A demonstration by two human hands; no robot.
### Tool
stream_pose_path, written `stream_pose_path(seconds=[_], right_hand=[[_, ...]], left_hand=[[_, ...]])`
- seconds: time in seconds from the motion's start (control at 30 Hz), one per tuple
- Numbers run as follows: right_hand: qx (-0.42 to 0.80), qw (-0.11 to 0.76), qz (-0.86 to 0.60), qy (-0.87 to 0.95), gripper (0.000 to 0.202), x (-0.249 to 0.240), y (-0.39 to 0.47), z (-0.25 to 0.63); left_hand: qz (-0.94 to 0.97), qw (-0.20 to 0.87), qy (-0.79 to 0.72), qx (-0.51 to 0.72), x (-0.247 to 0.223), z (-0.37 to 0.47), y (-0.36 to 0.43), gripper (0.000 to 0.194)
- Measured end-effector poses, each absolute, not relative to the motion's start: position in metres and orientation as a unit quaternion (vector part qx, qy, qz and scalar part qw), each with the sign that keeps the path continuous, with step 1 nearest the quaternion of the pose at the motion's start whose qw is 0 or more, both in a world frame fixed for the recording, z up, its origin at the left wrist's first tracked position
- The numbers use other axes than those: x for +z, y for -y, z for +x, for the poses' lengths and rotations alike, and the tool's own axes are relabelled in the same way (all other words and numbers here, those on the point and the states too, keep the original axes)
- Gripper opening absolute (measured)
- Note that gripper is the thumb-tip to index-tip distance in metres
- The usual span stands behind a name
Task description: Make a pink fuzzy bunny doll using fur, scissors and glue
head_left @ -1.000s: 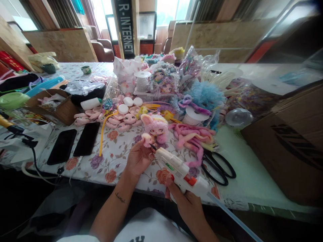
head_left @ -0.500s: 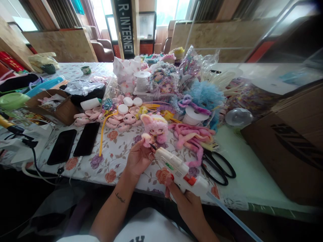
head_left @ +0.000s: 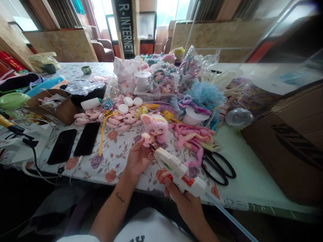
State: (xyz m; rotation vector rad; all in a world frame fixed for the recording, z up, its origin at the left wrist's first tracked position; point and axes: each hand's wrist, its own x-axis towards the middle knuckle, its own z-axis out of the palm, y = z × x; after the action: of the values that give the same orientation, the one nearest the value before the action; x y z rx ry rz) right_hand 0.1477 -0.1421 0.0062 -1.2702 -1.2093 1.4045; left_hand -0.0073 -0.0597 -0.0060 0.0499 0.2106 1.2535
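Observation:
Between the fingertips of my left hand (head_left: pixel 138 158) is a small fluffy pink piece (head_left: pixel 146 139), pinched and held up off the table. My right hand (head_left: pixel 183 198) is wrapped round the handle of a white hot glue gun (head_left: pixel 180 170), a long clear glue stick (head_left: pixel 229 218) trailing from its back end. The gun's dark nozzle points at the fluffy piece and looks to be at or touching it. Just behind stands a pink fluffy doll (head_left: pixel 155 129) with long ears and a painted face.
Pink fuzzy strips (head_left: pixel 193 136) and black-handled scissors (head_left: pixel 219 168) lie to the right, before a cardboard box (head_left: pixel 290 144). Pink doll faces (head_left: pixel 129 118), white round lids (head_left: pixel 123 109) and a spool (head_left: pixel 194 116) sit behind. Two phones (head_left: pixel 86 138) and a power strip (head_left: pixel 22 148) lie left.
The glue gun has shifted very slightly to the left, its glue stick moving with it. My left hand and the fluffy piece stay nearly still.

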Motion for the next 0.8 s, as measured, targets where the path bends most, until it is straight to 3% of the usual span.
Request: stream_pose_path(seconds=[0.27,0.8], right_hand=[[0.556,0.423,-0.556,0.450,0.039,0.000,0.145,0.146],[0.540,0.449,-0.516,0.490,0.032,0.018,0.139,0.144]], left_hand=[[0.033,0.797,-0.118,0.591,-0.006,-0.007,0.059,0.009],[-0.025,0.789,-0.183,0.586,-0.008,-0.007,0.059,0.014]])
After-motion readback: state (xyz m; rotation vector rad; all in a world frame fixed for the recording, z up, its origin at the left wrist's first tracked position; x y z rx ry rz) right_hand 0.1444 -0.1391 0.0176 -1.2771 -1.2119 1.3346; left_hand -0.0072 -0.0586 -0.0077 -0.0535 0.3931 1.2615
